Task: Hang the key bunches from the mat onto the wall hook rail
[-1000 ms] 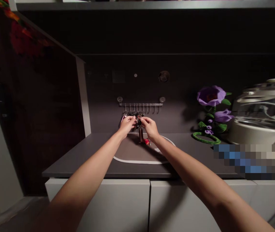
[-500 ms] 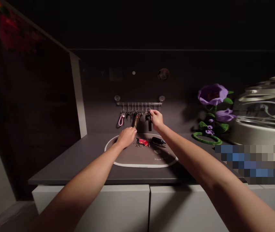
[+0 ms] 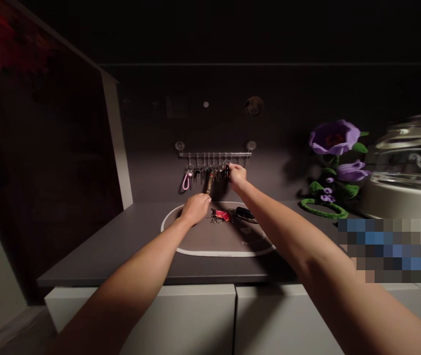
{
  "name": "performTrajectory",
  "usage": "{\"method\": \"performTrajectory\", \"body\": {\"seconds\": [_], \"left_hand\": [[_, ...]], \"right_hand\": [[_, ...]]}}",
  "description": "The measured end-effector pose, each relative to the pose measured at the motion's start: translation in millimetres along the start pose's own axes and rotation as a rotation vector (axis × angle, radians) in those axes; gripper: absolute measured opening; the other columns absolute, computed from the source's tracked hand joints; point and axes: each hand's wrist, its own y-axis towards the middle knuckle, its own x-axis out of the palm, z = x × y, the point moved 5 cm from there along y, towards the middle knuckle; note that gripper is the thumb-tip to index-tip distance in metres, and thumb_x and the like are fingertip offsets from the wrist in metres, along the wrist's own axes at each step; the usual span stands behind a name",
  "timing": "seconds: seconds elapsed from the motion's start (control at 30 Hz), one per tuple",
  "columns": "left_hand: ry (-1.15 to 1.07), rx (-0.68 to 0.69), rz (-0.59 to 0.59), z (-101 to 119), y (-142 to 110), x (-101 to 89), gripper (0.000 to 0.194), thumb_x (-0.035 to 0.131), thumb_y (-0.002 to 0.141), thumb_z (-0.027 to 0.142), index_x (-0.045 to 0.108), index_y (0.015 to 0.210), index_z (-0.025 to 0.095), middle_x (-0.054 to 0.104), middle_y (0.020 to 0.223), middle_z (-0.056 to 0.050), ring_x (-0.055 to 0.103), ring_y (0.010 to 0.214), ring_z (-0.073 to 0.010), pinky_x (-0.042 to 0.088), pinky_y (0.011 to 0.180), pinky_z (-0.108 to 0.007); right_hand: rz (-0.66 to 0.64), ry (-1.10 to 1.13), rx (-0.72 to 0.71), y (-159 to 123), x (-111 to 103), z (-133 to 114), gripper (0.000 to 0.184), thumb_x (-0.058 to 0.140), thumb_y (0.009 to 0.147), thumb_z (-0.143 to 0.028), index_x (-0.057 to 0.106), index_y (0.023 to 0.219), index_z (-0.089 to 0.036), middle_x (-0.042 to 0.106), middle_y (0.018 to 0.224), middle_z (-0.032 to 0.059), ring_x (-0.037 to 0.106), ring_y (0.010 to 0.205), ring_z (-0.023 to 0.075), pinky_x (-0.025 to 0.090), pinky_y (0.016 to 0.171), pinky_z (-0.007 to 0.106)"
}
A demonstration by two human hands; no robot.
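Both bare arms are reaching forward from the near edge, converging ahead. The left hand is staying lower, its back facing up, the fingers curling forward and the thumb side turning inward. The right hand is rising higher and farther out, thumb and fingertips closing together in a pinch. Both wrists are holding nearly straight, the hands keeping apart.

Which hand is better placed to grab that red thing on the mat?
Likely the left hand, low and near the red thing, though its fingers are at the hanging strap; the right hand is up by the hook rail.
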Motion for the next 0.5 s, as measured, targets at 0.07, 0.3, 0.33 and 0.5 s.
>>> {"method": "performTrajectory", "body": {"seconds": [0.07,0.3,0.33,0.5], "left_hand": [[-0.013,0.000,0.003,-1,1,1.0,0.029,0.033,0.087,0.027,0.061,0.087,0.018,0.063,0.089,-0.009,0.056,0.084,-0.0180,0.039,0.076,-0.027],[-0.053,-0.003,0.008,-2,1,2.7,0.029,0.034,0.087,0.026,0.062,0.085,0.017,0.062,0.088,-0.010,0.056,0.084,-0.0198,0.038,0.076,-0.029],[-0.054,-0.008,0.008,-3,1,2.4,0.029,0.034,0.087,0.026,0.062,0.085,0.018,0.062,0.088,-0.010,0.056,0.085,-0.0197,0.038,0.077,-0.029],[-0.048,-0.017,0.010,-3,0,0.0,0.027,0.035,0.086,0.025,0.061,0.086,0.018,0.063,0.090,-0.009,0.055,0.086,-0.0184,0.038,0.077,-0.027]], "right_hand": [[0.004,0.005,0.006,2,0,3,0.036,0.055,0.065,-0.050,0.059,0.073,-0.015,0.052,0.052,-0.0014,0.047,0.053,0.0111,0.041,0.055,0.025],[0.037,0.012,0.044,3,-5,14,0.033,0.058,0.063,-0.047,0.058,0.068,-0.015,0.053,0.053,-0.0007,0.047,0.054,0.0115,0.041,0.055,0.025],[0.036,0.008,0.039,3,-5,15,0.033,0.058,0.063,-0.047,0.058,0.068,-0.015,0.054,0.053,-0.0005,0.047,0.054,0.0116,0.041,0.056,0.025],[0.019,0.001,0.027,0,-9,18,0.034,0.060,0.062,-0.047,0.059,0.068,-0.014,0.055,0.056,-0.0005,0.048,0.055,0.0109,0.040,0.057,0.025]]}}
